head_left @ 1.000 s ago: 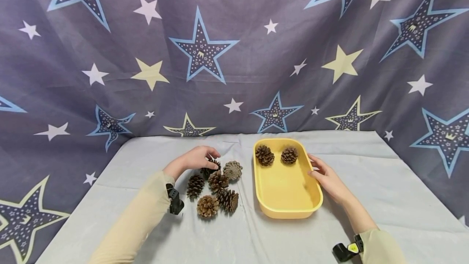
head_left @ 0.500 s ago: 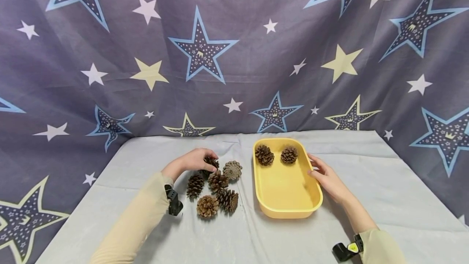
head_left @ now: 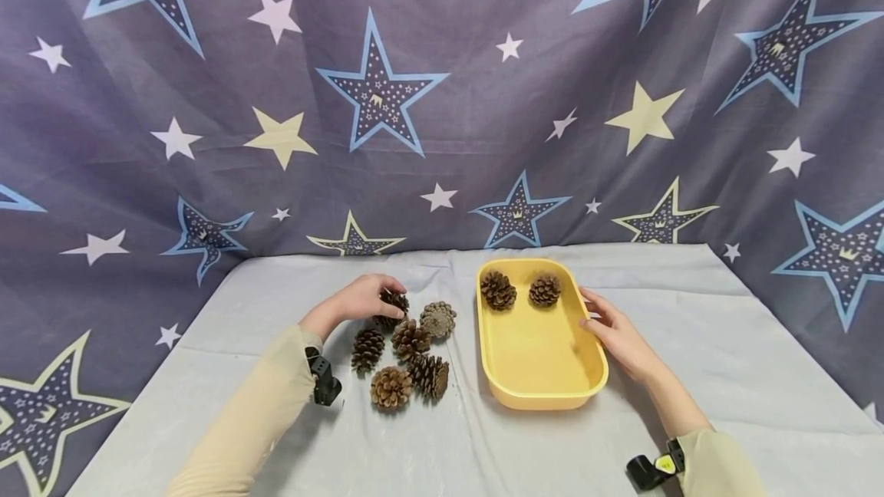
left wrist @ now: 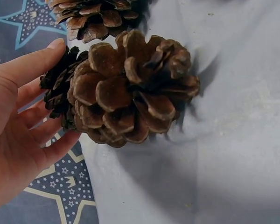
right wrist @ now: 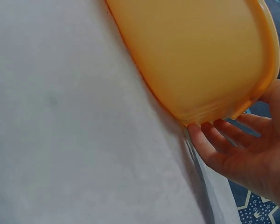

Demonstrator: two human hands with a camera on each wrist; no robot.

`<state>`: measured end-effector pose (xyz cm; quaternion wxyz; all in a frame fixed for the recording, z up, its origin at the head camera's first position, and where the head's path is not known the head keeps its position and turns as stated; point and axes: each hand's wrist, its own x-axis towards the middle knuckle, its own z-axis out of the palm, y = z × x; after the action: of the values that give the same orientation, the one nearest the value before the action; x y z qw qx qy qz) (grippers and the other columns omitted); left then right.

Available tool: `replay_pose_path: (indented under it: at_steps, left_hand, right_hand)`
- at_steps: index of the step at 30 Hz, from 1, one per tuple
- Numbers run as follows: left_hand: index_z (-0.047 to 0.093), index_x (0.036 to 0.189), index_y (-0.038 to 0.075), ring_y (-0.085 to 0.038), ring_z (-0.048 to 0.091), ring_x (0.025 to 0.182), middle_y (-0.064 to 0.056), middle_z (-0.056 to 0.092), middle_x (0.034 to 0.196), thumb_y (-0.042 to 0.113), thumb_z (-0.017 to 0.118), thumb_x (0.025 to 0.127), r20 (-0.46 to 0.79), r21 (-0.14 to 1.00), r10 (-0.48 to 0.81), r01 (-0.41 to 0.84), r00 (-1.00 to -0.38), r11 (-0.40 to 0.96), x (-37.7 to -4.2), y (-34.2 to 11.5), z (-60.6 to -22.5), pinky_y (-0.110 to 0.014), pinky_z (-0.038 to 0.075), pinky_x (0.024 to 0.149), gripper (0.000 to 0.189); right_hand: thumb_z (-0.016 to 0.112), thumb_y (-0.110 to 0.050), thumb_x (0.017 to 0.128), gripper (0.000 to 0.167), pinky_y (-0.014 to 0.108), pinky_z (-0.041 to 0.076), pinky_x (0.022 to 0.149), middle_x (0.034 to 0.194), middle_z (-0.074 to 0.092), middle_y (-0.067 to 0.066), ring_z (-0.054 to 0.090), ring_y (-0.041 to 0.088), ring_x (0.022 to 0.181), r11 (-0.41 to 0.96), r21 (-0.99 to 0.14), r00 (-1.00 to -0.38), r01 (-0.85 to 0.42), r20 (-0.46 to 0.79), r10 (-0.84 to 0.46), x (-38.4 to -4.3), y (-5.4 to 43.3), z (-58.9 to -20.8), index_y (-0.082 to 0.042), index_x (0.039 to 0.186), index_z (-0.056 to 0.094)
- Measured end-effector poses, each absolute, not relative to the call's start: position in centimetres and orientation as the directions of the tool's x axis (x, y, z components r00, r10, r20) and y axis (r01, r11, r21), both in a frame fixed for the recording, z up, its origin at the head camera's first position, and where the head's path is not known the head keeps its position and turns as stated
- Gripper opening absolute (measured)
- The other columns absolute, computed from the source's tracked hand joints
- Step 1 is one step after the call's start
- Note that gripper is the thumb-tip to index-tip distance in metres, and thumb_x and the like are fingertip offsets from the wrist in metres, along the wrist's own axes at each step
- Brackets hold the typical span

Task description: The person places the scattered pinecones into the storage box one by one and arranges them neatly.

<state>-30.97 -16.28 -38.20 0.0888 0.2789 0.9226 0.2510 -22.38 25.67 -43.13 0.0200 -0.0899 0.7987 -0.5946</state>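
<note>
My left hand (head_left: 361, 299) grips a dark pine cone (head_left: 395, 302) at the back of a loose cluster of pine cones on the cloth. In the left wrist view, thumb and fingers curl round that dark cone (left wrist: 59, 88), which is partly hidden behind a larger brown pine cone (left wrist: 126, 93). On the right, my right hand (head_left: 621, 343) holds the right side of a yellow plastic tub (head_left: 542, 402), its thumb at the rim and its fingers against the outer wall (right wrist: 210, 114). Two pine cones, one left (head_left: 499, 291) and one right (head_left: 545, 291), lie at the tub's far end.
Nearest the held cone are a greyish pine cone (head_left: 438, 320), a brown one (head_left: 410, 340) and an upright-looking one (head_left: 368, 350). Two more, a light brown cone (head_left: 390, 388) and a darker cone (head_left: 430, 376), lie in front. A star-patterned curtain (head_left: 442, 136) hangs behind the cloth-covered table (head_left: 442, 451).
My left hand has closed in on the back pine cone and shifted slightly left, the cone moving a little with it. The right hand and the tub stay in place.
</note>
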Motion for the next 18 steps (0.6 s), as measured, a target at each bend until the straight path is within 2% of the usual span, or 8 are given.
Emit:
replay_pose_path:
  at_steps: [8,18]
  left_hand:
    - [0.061,0.113,0.001,-0.027,0.057,0.100,-0.011,0.063,0.107,0.023,0.073,0.074,0.025,0.517,0.543,0.476,-0.839,0.712,-31.2,-16.6,-37.8,-0.042,0.044,0.091,0.046]
    - [0.061,0.113,0.003,-0.022,0.057,0.093,-0.010,0.061,0.104,0.022,0.073,0.074,0.076,0.568,0.490,0.442,-0.868,0.695,-31.3,-16.3,-37.1,-0.038,0.047,0.084,0.045]
  right_hand:
    - [0.048,-0.008,0.089,0.060,0.020,0.049,0.077,0.129,0.038,0.029,0.051,0.024,0.103,0.287,-0.952,-0.984,-0.112,0.065,-0.167,-22.4,25.6,-43.1,-0.001,0.143,0.022]
    - [0.048,-0.006,0.089,0.059,0.018,0.048,0.077,0.128,0.039,0.030,0.053,0.015,0.098,0.281,-0.951,-0.982,-0.130,0.085,-0.166,-22.4,25.6,-43.1,0.000,0.142,0.024]
